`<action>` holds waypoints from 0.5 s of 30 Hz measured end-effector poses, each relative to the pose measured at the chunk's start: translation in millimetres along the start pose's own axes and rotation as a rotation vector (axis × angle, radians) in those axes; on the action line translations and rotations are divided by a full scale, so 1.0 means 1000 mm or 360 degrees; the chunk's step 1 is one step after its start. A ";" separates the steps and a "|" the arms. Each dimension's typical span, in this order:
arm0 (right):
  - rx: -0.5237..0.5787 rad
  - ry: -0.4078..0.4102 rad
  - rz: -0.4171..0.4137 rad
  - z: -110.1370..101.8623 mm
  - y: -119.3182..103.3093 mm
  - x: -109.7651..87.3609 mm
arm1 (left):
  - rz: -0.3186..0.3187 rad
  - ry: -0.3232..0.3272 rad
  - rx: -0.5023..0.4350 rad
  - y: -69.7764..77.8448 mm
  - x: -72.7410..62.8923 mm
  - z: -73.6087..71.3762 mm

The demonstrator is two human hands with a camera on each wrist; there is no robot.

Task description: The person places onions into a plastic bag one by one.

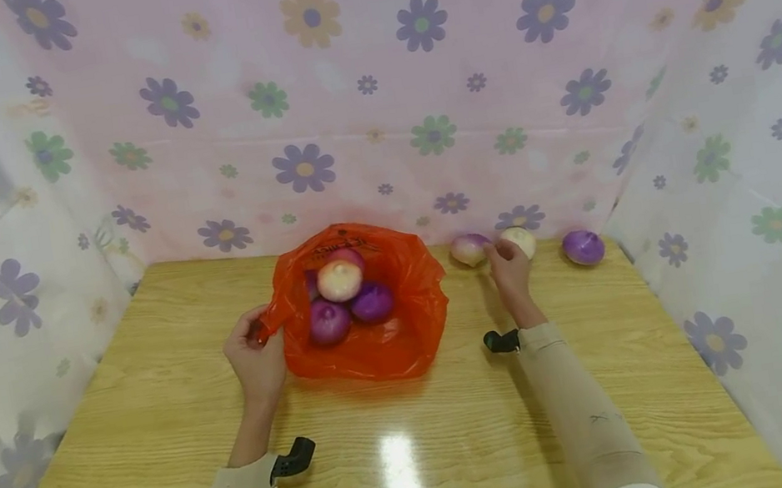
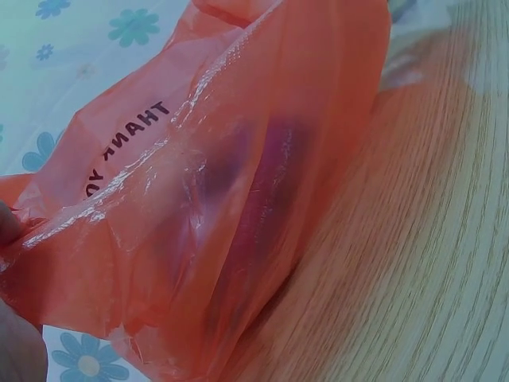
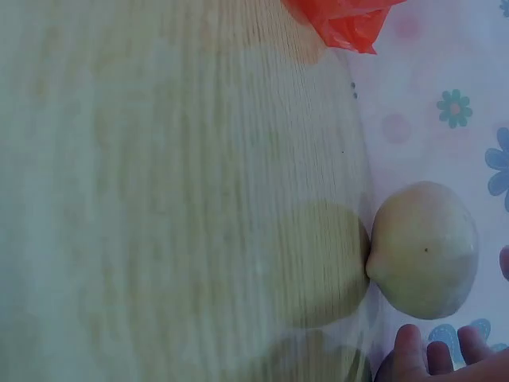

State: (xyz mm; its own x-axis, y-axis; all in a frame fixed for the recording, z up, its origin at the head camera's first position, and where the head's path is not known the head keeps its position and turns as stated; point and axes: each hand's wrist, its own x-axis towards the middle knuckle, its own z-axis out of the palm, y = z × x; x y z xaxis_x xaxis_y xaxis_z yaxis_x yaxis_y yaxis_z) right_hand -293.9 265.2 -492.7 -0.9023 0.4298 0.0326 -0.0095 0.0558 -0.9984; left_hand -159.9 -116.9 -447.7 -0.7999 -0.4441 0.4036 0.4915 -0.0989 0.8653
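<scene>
My left hand (image 1: 256, 357) grips the left edge of an orange-red plastic bag (image 1: 406, 347), pinching the bunched film between thumb and fingers. The bag's mouth gapes upward, and several onions (image 1: 340, 280) lie inside, purple ones with a pale one on top. In the left wrist view the bag's side (image 2: 262, 199) fills the middle, onions showing dimly through it. My right hand (image 1: 509, 273) reaches to the back of the table, between a pale purple onion (image 1: 469, 250) and a whitish onion (image 1: 520, 241) that it partly covers. Its fingers (image 3: 409, 346) are spread from the thumb, close to an onion (image 3: 425, 251).
A purple onion (image 1: 584, 247) sits alone near the table's back right corner. Flower-printed sheets (image 1: 371, 112) stand behind and at both sides of the wooden table (image 1: 364, 467). Black wrist mounts (image 1: 502, 341) stick out from both sleeves.
</scene>
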 end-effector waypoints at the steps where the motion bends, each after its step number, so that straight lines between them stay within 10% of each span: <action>1: -0.0032 0.0001 -0.0007 0.001 -0.001 0.002 | 0.0012 -0.0004 -0.0003 0.000 0.000 0.000; 15: -0.0495 -0.0216 0.0050 0.016 -0.012 0.013 | 0.0022 -0.0009 0.0003 -0.027 0.004 -0.007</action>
State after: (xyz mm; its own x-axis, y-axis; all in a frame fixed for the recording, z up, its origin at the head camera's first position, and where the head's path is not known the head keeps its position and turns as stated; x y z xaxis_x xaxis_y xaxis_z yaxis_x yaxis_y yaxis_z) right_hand -312.3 256.0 -480.7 -0.9494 0.3130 -0.0256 0.1326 0.3256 -0.9362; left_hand -174.1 -122.5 -471.0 -0.7948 -0.4405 0.4174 0.5019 -0.0907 0.8601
